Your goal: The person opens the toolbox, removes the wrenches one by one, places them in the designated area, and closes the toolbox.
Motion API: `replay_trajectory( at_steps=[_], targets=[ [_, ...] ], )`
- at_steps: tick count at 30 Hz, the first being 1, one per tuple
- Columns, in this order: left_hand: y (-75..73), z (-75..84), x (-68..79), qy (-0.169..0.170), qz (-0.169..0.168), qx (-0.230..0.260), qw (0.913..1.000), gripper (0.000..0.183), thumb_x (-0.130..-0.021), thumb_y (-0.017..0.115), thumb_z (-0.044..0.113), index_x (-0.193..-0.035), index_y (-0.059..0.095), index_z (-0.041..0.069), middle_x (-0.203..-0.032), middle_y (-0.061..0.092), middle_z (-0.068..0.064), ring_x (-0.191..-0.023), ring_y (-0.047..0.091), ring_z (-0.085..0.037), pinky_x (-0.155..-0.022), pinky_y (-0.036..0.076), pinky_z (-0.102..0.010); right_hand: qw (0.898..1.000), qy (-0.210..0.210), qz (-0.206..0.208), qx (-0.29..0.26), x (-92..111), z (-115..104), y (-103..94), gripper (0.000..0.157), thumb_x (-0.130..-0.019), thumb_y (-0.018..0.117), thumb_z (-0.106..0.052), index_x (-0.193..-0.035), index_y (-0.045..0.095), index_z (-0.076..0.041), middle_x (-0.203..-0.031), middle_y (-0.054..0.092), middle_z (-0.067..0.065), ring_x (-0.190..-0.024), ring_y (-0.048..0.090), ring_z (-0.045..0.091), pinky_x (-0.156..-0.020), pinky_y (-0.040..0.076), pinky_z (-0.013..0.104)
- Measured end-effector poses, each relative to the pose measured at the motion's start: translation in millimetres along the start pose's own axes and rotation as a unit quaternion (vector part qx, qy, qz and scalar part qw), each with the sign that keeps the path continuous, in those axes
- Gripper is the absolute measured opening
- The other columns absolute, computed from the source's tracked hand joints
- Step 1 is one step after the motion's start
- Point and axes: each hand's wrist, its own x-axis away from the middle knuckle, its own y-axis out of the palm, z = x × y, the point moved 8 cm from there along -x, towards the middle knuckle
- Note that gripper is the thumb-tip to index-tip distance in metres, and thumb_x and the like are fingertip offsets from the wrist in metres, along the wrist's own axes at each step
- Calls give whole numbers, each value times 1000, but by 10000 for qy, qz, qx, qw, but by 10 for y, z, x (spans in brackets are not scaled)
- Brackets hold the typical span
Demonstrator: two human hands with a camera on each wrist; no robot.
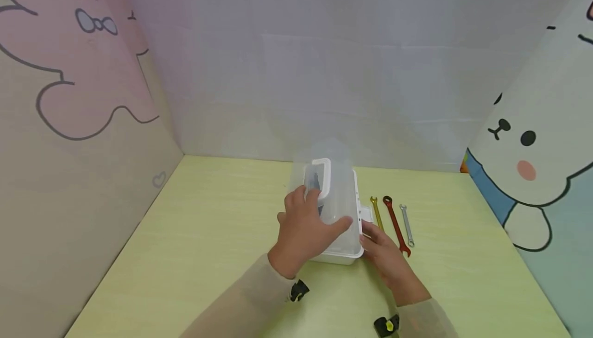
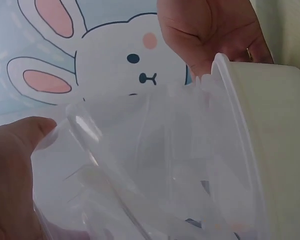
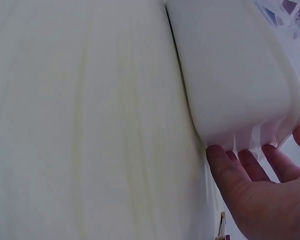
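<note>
A white plastic storage box with a clear lid stands on the table. A white handle sits on the lid, which looks tilted up off the rim. Across the lid, my left hand grips it, thumb on the right edge and fingers by the handle. My right hand holds the box's right side; in the right wrist view the fingertips press its wall and the thumb is at the rim. Dark items inside blur through the plastic. A white latch sticks out on the right.
Right of the box lie a yellow wrench, a red wrench and a silver wrench. Pale yellow table extends to both sides. A white cloth wall rises behind, with cartoon-printed panels at left and right.
</note>
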Motion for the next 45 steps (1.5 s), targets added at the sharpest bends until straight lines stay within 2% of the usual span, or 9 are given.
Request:
replay_trajectory(
  at_steps=[6, 12, 17, 21, 24, 27, 34, 39, 45],
  targets=[
    [66, 106, -21, 257, 68, -773, 9967, 89, -68, 43, 84, -123, 51, 16, -127, 41, -6, -119, 32, -31, -72, 38, -61, 9999, -102, -88, -81, -6, -11, 15, 52, -95, 55, -24, -141, 36, -10, -143, 36, 9, -116, 49, 16, -93, 41, 27],
    [83, 184, -32, 343, 142, -981, 9945, 87, -68, 48, 82, -122, 52, 13, -126, 42, -10, -116, 34, -33, -71, 37, -66, 9998, -58, -46, -159, -6, -15, 20, 52, -95, 55, -23, -142, 37, -9, -144, 35, 7, -118, 47, 15, -95, 40, 27],
    [135, 229, -33, 443, 209, -1199, 9916, 86, -68, 48, 81, -121, 52, 13, -125, 44, -13, -116, 35, -35, -70, 36, -67, 9999, 101, 14, -114, -7, -4, 19, 53, -94, 56, -25, -143, 36, -13, -146, 32, 2, -123, 42, 17, -99, 36, 34],
    [192, 273, -23, 539, 334, -1451, 9874, 82, -67, 48, 80, -115, 54, 13, -122, 46, -13, -112, 38, -35, -68, 36, -67, 9995, 210, 11, -248, -15, 3, 15, 51, -95, 55, -22, -143, 38, -16, -146, 31, 0, -126, 38, 20, -102, 33, 39],
    [262, 303, -17, 551, 284, -1588, 9854, 82, -66, 48, 81, -111, 55, 12, -121, 45, -13, -112, 38, -35, -70, 35, -69, 9991, 284, 15, -312, -15, 9, 6, 50, -95, 54, -20, -142, 38, -16, -146, 32, 0, -126, 37, 21, -101, 33, 38],
    [322, 335, -8, 563, 183, -1782, 9822, 88, -62, 44, 86, -109, 56, 13, -121, 45, -13, -114, 36, -35, -73, 33, -70, 9988, 321, 32, -364, -12, 12, 1, 49, -95, 53, -20, -142, 39, -16, -145, 34, 1, -126, 37, 20, -99, 35, 35],
    [464, 342, 26, 686, -121, -2510, 9655, 112, -52, 30, 98, -117, 54, 10, -132, 42, -16, -119, 33, -38, -77, 32, -72, 9982, 325, -80, -500, -30, 61, 26, 51, -91, 59, -16, -140, 44, -16, -143, 39, 0, -124, 41, 20, -96, 40, 35],
    [522, 330, 32, 734, -80, -2631, 9619, 111, -52, 29, 98, -117, 54, 11, -134, 40, -17, -121, 31, -39, -76, 31, -72, 9977, 325, -31, -589, -40, 90, 9, 51, -89, 60, -15, -138, 46, -16, -142, 41, 1, -124, 42, 21, -96, 40, 36],
    [524, 356, 41, 712, -71, -2672, 9610, 113, -51, 28, 99, -119, 54, 12, -134, 40, -17, -122, 30, -40, -76, 31, -72, 9973, 359, 31, -637, -51, 98, -26, 52, -89, 59, -10, -139, 46, -14, -142, 41, 2, -122, 44, 23, -93, 42, 34]
  ],
)
